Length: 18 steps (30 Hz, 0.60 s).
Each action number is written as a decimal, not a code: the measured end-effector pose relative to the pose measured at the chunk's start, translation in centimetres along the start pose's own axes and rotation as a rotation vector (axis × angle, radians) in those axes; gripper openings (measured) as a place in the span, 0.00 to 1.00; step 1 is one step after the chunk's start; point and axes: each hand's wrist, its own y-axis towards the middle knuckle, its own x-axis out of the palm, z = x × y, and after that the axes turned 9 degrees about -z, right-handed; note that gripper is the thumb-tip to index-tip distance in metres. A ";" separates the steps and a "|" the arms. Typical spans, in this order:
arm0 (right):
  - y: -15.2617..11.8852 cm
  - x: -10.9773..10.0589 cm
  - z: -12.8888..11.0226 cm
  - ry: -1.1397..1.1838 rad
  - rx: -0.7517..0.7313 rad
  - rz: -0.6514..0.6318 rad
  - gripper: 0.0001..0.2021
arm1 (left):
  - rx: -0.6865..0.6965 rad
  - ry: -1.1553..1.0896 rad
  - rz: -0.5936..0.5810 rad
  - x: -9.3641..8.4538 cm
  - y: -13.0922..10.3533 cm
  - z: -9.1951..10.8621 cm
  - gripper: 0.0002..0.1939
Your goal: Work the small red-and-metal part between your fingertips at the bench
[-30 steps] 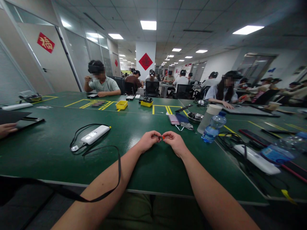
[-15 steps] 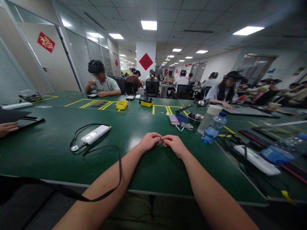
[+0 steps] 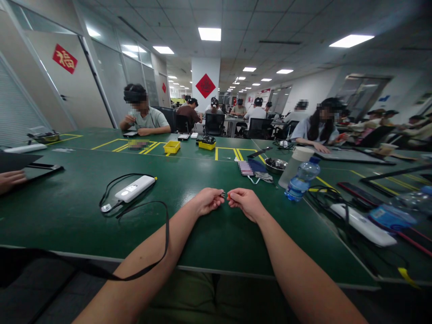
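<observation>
Just above the green table, my left hand pinches a small shiny metal piece, too small to name. Facing it across a narrow gap, my right hand is closed on a small orange-red piece, mostly covered by the fingertips. The two pieces are apart. A black strap hangs across my left forearm.
To the left lies a white power bank with a black cable. A water bottle, a pale tumbler and a metal bowl stand right of my hands. Yellow trays sit farther back. A co-worker's hand is at far left.
My hands have drawn slightly apart, opening a gap between the fingertips. The metal piece in my left fingers and the orange-red piece in my right now show more clearly.
</observation>
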 end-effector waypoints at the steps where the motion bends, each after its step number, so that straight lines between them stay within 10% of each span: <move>1: 0.0 0.0 0.0 -0.002 0.001 -0.001 0.13 | -0.011 0.000 -0.012 0.0 0.0 -0.1 0.10; 18: 0.3 -0.5 0.0 0.187 -0.014 0.053 0.07 | 0.152 -0.191 -0.173 -0.3 -0.2 0.0 0.08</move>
